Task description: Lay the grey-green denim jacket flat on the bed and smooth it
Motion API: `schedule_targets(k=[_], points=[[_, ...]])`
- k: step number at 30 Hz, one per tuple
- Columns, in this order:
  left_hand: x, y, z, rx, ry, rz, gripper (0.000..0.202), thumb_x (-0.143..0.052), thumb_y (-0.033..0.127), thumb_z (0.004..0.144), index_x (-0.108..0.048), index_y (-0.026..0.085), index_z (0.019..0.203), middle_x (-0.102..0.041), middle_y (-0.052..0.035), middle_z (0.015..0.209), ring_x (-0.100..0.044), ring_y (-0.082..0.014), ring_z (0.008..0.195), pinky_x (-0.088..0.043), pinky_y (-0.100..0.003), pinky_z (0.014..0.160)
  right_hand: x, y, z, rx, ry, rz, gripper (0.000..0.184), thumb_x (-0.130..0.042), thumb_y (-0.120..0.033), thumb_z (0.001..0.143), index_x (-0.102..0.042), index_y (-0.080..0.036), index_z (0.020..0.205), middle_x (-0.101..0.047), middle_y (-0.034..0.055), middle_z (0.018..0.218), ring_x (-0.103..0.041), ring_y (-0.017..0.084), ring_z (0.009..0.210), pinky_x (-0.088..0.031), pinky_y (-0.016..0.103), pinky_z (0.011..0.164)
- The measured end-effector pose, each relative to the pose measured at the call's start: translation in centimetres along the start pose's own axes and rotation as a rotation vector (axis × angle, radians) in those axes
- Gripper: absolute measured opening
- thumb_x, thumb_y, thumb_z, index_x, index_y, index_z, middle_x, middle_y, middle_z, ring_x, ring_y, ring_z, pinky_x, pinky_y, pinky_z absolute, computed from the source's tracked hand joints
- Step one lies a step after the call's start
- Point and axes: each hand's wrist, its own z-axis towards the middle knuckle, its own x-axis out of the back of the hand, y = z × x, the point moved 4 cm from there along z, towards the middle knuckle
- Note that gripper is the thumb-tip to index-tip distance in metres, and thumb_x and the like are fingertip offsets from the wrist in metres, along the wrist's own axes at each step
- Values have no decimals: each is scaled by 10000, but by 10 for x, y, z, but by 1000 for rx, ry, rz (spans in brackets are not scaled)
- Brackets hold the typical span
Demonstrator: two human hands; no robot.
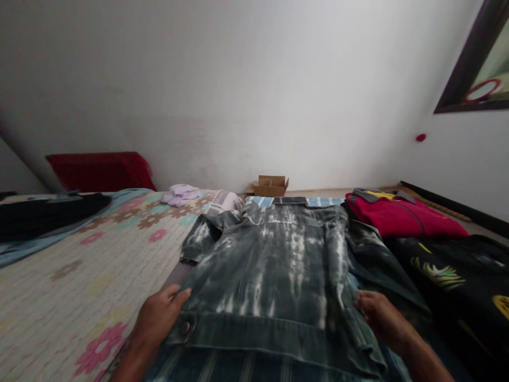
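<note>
A dark green denim jacket (274,270) with whitish bleached streaks lies spread in front of me, its back upward and its collar pointing to the wall. At the left side, just above the hem button, my left hand (161,310) pinches the cloth between thumb and fingers. My right hand (376,313) is closed on the jacket's right edge, near the lower side; its fingertips are partly hidden. One sleeve lies folded out to the left, the other stretches to the right. Under the jacket shows a blue striped cloth (222,366).
A floral bedspread (131,265) covers the left side. Dark clothes (51,212) lie at far left, a lilac cloth (181,194) farther back. A cardboard box (271,187) stands by the wall. To the right lie a folded red garment (401,215) and a black printed garment (457,281).
</note>
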Motion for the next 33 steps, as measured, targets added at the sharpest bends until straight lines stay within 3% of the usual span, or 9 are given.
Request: schedule_targets(k=[3,10,14,19,22,26,29,33], points=[[-18,-6,-13,-17,-126,57,248,-412,407,658,-471,230,495,-598,-34,576,-598,-229,635,-412,-299,605,1,15,-1,-91,66,-155,106,-508,-288,571,-447,-203,588,-455,-39,401,-462,123,305,-270,198,296],[-8,-3,-18,-29,-87,100,241,-409,412,670,-457,237,512,-592,-28,582,-592,-226,650,-404,-294,617,4,8,-10,-47,32,-109,149,-500,-325,603,-408,-212,572,-425,-57,387,-450,116,283,-265,192,284],[-19,-17,-23,-38,-162,138,237,-389,414,686,-465,241,543,-617,-48,616,-612,-239,676,-403,-301,619,0,10,-14,-122,78,-268,79,-454,-259,579,-408,-212,534,-433,-40,367,-462,129,281,-254,192,272],[-29,-26,-21,-70,-208,167,242,-386,421,703,-489,238,584,-644,-73,672,-627,-249,703,-405,-312,633,-3,7,-14,-119,126,-310,145,-453,-239,663,-412,-207,527,-452,-35,374,-476,125,285,-280,190,283],[-28,-27,-18,-64,-211,164,246,-396,425,708,-482,238,573,-636,-67,636,-622,-249,670,-403,-315,612,10,6,-14,-116,232,-318,185,-456,-291,758,-460,-203,596,-486,-34,401,-483,130,287,-301,198,285],[-27,-26,-18,-41,-204,121,240,-393,407,714,-505,232,592,-649,-63,655,-627,-247,693,-419,-310,620,38,1,-22,-63,489,-405,216,-505,-350,802,-501,-190,658,-490,-31,393,-494,137,297,-334,202,300],[-27,-24,-19,-50,-189,156,262,-367,398,735,-505,226,594,-640,-61,653,-624,-238,695,-431,-305,636,47,5,-33,-66,553,-196,244,-557,-406,795,-526,-171,741,-496,-33,403,-484,121,307,-312,180,297],[-27,-24,-20,-80,-145,175,268,-374,401,740,-538,224,624,-652,-54,693,-627,-230,720,-446,-295,662,42,14,-38,-65,418,409,258,-562,-389,825,-491,-159,916,-622,23,555,-524,111,377,-381,180,340]])
